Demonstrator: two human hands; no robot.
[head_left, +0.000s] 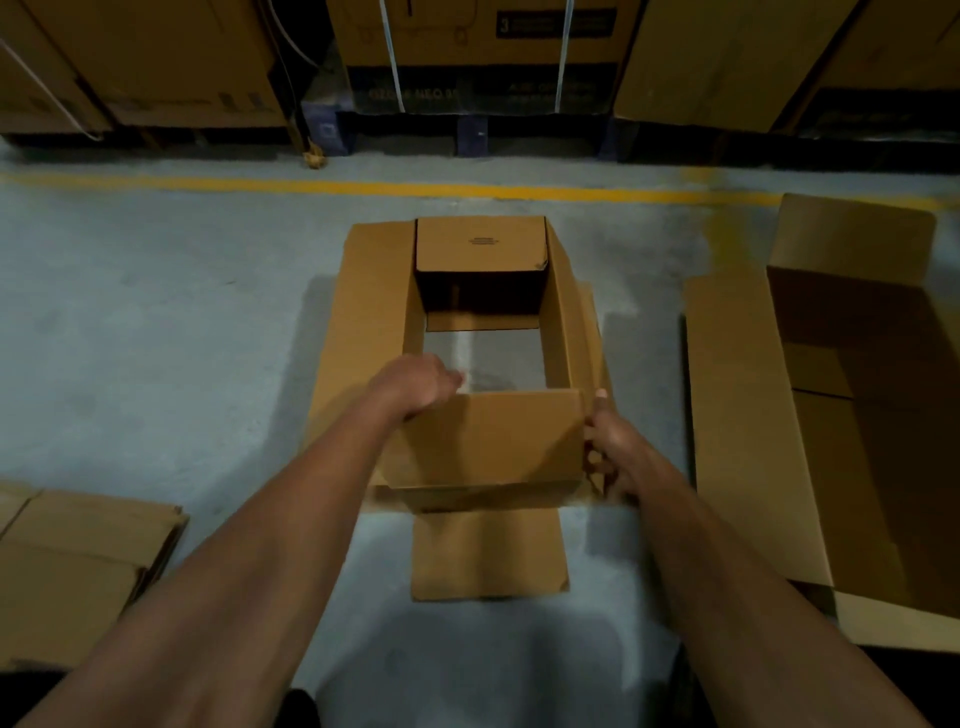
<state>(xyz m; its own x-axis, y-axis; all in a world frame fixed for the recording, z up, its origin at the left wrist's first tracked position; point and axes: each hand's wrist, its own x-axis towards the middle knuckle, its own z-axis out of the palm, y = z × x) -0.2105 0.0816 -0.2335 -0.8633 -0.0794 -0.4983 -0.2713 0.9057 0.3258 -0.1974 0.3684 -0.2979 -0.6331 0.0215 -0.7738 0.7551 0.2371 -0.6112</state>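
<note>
A brown cardboard box (363, 322) stands opened up on the grey floor in front of me, with the bare floor showing through its open middle. Its far flap (480, 244) is folded inward and carries small printed text. The near flap (488, 439) is raised toward me, and another flap (488, 553) lies flat on the floor below it. My left hand (415, 384) reaches over the near flap's top left corner, fingers curled over its edge. My right hand (610, 452) grips the flap's right edge, thumb up along it.
A stack of flattened cartons (78, 561) lies at my lower left. A second, larger open carton (753, 426) stands to the right. A yellow floor line (311, 184) runs across behind the box, and big strapped cartons (478, 52) on pallets line the back.
</note>
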